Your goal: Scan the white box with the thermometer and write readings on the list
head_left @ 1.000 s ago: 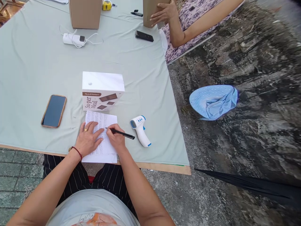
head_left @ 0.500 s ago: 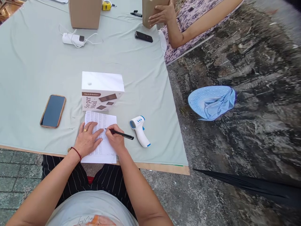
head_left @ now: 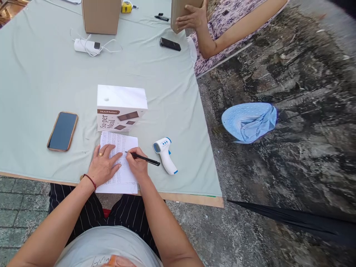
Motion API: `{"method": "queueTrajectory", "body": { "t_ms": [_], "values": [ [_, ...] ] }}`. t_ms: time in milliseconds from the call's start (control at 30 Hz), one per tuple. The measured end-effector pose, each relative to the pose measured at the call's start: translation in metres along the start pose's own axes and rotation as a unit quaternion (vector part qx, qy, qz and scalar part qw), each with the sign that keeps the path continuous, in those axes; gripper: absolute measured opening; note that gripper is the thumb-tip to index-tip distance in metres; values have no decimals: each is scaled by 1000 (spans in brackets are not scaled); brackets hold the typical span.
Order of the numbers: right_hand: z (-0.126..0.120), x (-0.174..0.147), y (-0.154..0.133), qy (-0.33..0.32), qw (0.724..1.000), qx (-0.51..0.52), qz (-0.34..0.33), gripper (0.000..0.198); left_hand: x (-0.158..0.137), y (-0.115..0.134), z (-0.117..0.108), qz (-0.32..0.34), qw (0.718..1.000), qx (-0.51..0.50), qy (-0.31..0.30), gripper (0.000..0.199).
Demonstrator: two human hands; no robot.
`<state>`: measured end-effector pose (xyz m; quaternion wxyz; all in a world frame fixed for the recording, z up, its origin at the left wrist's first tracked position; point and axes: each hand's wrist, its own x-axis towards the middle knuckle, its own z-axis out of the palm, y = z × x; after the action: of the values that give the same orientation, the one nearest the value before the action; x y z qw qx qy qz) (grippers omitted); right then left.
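Sheets of paper (head_left: 122, 175) covered with rows of small marks lie at the table's near edge. My left hand (head_left: 105, 163) rests flat on them, fingers spread. In my right hand (head_left: 137, 165) a black pen (head_left: 147, 159) is gripped, its tip on or just above the upper sheet. Directly behind the paper stands a white Super Meal box (head_left: 121, 100) with brown bars printed on its front. A white and blue infrared thermometer (head_left: 166, 155) lies to the right of my right hand. Left of my left hand is a smartphone (head_left: 62, 131) in a brown case.
Toward the back are a white device with a cable (head_left: 87, 46), a cardboard box (head_left: 100, 16), a yellow tape measure (head_left: 127, 6), a black marker (head_left: 161, 17) and a black phone-like object (head_left: 170, 43). Another person's hand (head_left: 191, 17) holds a carton (head_left: 178, 11). A blue hat (head_left: 249, 122) lies beyond the table's right edge.
My right hand and the pen have shifted slightly to the right across the paper. My left hand stays put. The other person's carton has turned and moved a little to the right.
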<state>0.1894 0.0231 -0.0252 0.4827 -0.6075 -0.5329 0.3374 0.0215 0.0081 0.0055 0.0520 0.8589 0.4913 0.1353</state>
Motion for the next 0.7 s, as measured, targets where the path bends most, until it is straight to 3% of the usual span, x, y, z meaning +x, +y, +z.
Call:
{"method": "queueTrajectory", "body": {
  "t_ms": [500,700],
  "values": [
    [2,2,1,1,1000,0,-8,5,0,-1,0,-6,1000,-16,4,36],
    [3,1,3,35,999,27,-6,7,0,-3,0,-4,1000,-10,5,36]
  ]
}}
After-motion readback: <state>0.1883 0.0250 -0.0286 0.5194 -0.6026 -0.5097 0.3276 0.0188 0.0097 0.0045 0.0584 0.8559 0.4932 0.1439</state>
